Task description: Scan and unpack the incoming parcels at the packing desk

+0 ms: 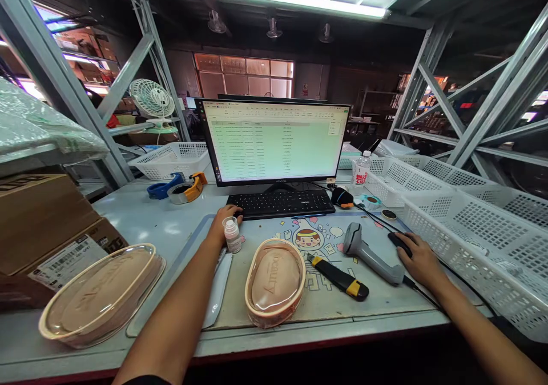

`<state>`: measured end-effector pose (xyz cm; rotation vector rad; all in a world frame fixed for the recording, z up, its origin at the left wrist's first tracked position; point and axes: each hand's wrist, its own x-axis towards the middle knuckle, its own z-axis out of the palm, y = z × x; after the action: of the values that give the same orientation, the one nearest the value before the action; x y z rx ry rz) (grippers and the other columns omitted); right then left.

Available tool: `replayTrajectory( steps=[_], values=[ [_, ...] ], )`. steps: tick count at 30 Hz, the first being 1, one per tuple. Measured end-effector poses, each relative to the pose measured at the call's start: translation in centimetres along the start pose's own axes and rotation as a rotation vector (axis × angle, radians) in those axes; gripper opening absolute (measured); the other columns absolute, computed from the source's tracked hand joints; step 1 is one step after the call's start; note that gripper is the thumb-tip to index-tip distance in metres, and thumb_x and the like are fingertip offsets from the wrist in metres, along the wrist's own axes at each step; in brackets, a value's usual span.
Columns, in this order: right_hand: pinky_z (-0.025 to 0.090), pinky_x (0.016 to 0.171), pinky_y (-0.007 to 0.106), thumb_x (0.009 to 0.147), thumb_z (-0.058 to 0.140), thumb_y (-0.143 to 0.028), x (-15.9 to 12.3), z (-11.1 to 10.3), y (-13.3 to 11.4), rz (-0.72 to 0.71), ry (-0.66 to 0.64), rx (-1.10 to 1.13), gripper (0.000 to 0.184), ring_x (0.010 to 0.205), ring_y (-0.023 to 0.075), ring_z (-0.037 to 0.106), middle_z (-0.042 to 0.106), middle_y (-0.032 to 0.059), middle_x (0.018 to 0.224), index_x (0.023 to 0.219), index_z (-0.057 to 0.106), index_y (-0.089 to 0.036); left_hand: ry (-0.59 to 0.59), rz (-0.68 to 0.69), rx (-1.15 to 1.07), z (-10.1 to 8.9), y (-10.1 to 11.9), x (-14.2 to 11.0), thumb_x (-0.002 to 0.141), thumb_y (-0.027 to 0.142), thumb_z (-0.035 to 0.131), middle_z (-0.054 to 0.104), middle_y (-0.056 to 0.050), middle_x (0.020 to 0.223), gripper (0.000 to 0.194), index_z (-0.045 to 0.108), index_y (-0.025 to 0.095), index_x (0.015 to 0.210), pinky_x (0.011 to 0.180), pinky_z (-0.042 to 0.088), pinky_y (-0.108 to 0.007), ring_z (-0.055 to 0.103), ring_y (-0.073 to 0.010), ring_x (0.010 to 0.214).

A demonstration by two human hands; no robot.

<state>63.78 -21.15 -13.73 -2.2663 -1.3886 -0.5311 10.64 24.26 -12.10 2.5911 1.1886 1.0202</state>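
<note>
My left hand point(222, 223) rests at the left end of the black keyboard point(282, 203), fingers laid over its corner and holding nothing. Beside that wrist stands a small white bottle with a clear cap point(232, 235); a pale tube point(218, 288) lies partly hidden by my forearm. On the right, my right hand point(422, 259) curves over a black computer mouse point(401, 244). Between my arms lie an oval pink pouch in clear wrap point(276, 279), a black and yellow utility knife point(340, 277) and a grey barcode scanner point(370, 253). The monitor point(278, 145) shows a spreadsheet.
Another wrapped oval pouch point(100, 293) sits at left before a cardboard box point(47, 225). Blue point(165, 186) and orange point(188, 188) tape dispensers lie behind. White plastic baskets point(479, 225) line the right side, near a clear bottle point(362, 171). Metal shelf posts flank the desk.
</note>
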Motion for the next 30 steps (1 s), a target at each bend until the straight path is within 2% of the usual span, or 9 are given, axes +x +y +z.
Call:
replayTrajectory(
  steps=[11, 21, 26, 30],
  values=[
    [0.054, 0.110, 0.054, 0.101, 0.043, -0.046, -0.2, -0.1, 0.1, 0.004, 0.005, -0.006, 0.055, 0.123, 0.0350, 0.066, 0.063, 0.0149, 0.142, 0.143, 0.068, -0.022, -0.022, -0.024, 0.003, -0.6, 0.9, -0.1, 0.085, 0.038, 0.056, 0.073, -0.015, 0.123, 0.038, 0.078, 0.019, 0.110, 0.110, 0.054, -0.049, 0.068, -0.0335, 0.118],
    [0.053, 0.110, 0.056, 0.097, 0.048, -0.051, -0.4, 0.5, 1.4, -0.075, 0.000, 0.069, 0.057, 0.123, 0.0371, 0.066, 0.063, 0.0135, 0.140, 0.141, 0.067, -0.021, -0.046, -0.070, 0.032, -2.2, 3.1, -0.9, 0.090, 0.038, 0.063, 0.073, -0.014, 0.126, 0.032, 0.080, 0.021, 0.111, 0.111, 0.053, -0.046, 0.067, -0.0329, 0.121],
    [0.050, 0.114, 0.054, 0.099, 0.044, -0.056, 0.7, -1.7, 0.3, -0.052, 0.034, 0.068, 0.060, 0.124, 0.0387, 0.066, 0.066, 0.0199, 0.135, 0.136, 0.067, -0.014, -0.066, -0.114, 0.057, -3.0, 4.0, -1.2, 0.092, 0.034, 0.064, 0.074, -0.013, 0.125, 0.030, 0.080, 0.021, 0.114, 0.110, 0.053, -0.043, 0.067, -0.0317, 0.122],
    [0.053, 0.109, 0.058, 0.095, 0.054, -0.056, 4.8, -5.0, -2.9, -0.123, 0.258, 0.106, 0.047, 0.121, 0.0402, 0.069, 0.072, 0.0164, 0.127, 0.131, 0.069, -0.030, -0.089, -0.174, 0.100, -3.4, 4.3, -1.6, 0.096, 0.026, 0.056, 0.073, -0.012, 0.130, 0.033, 0.077, 0.020, 0.120, 0.108, 0.053, -0.040, 0.066, -0.0296, 0.123]
  ],
)
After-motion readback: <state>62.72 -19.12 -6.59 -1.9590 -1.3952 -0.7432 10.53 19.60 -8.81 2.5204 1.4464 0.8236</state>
